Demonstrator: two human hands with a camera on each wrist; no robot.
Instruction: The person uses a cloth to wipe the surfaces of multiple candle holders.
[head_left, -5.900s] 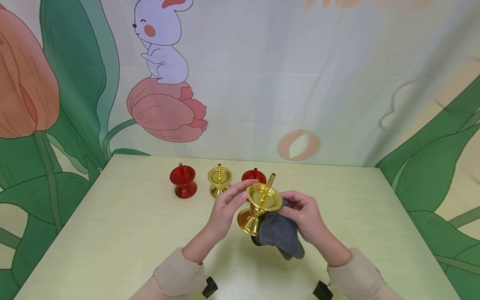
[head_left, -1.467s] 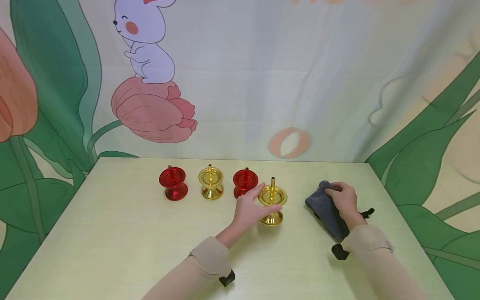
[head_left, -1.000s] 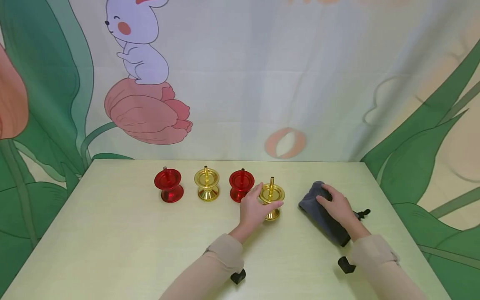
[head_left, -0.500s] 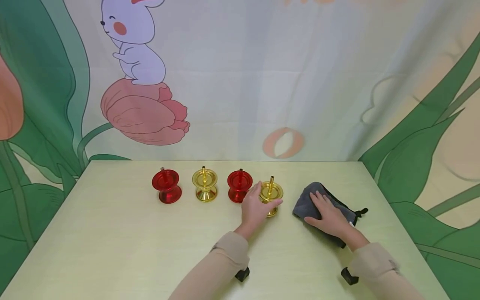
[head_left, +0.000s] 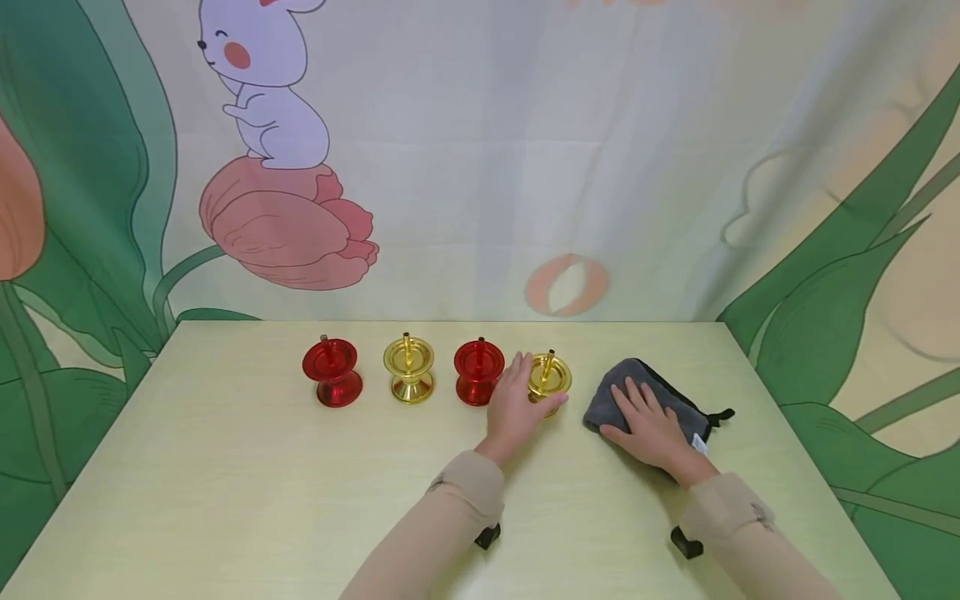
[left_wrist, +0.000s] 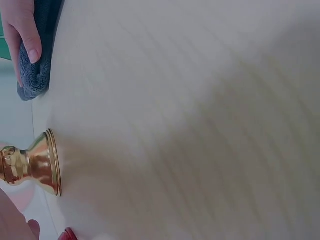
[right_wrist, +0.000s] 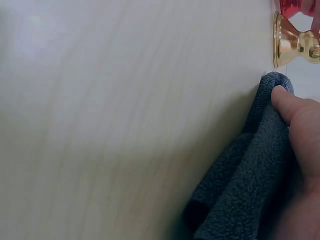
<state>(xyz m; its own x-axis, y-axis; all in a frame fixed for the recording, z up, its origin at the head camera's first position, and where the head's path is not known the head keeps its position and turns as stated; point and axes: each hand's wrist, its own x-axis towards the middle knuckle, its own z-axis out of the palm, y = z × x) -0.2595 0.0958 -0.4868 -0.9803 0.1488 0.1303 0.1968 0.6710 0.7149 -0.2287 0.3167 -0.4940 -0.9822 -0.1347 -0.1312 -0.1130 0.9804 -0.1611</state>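
Note:
My left hand holds a gold candle holder from its left, thumb in front of the stem and fingers along the dish's left side. It stands upright; the left wrist view shows its flared base at the tabletop, with the dish out of frame. To the right, my right hand lies spread and palm down on a folded dark grey cloth with black edging. In the right wrist view, the thumb rests along the top of the cloth.
Left of the held one, a red candle holder, a gold one and another red one stand in a row along the back of the pale wooden table. A printed curtain hangs behind.
The gold candle holder, earlier raised and wiped with the cloth, now stands at the row's right end, slid back and slightly right. The right hand has carried the cloth rightward, laid it down and spread over it.

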